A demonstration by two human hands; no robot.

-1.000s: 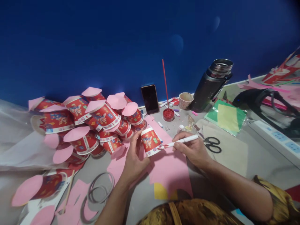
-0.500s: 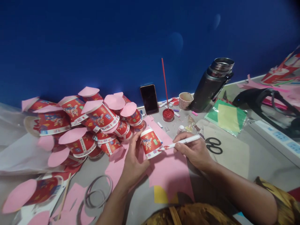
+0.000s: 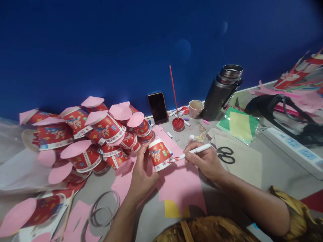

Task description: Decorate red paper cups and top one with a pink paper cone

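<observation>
My left hand (image 3: 142, 174) is closed around a red printed paper cup (image 3: 159, 154), which tilts over the pink paper (image 3: 183, 183). A white marker pen (image 3: 198, 149) sits in the pinch of my right hand (image 3: 205, 163). Its red tip is at the cup's lower right edge, near the white flowered band; whether it touches cannot be made out. Left of the cup lies a heap of similar red cups (image 3: 106, 129), many with pink paper discs on their ends. A piece of yellow paper (image 3: 172, 209) shows beneath the pink sheet.
A dark phone (image 3: 157, 108) leans on the blue wall beside a red stick (image 3: 173, 88) in a small red pot (image 3: 178, 124). Toward the right are a small cup (image 3: 196, 109), an uncapped flask (image 3: 220, 95), black scissors (image 3: 225, 155), a green packet (image 3: 236, 124) and a power strip (image 3: 294, 148).
The whole view has shifted slightly, so most things appear a little further left. Both hands keep their hold, with the pen tip still at the cup's lower edge.
</observation>
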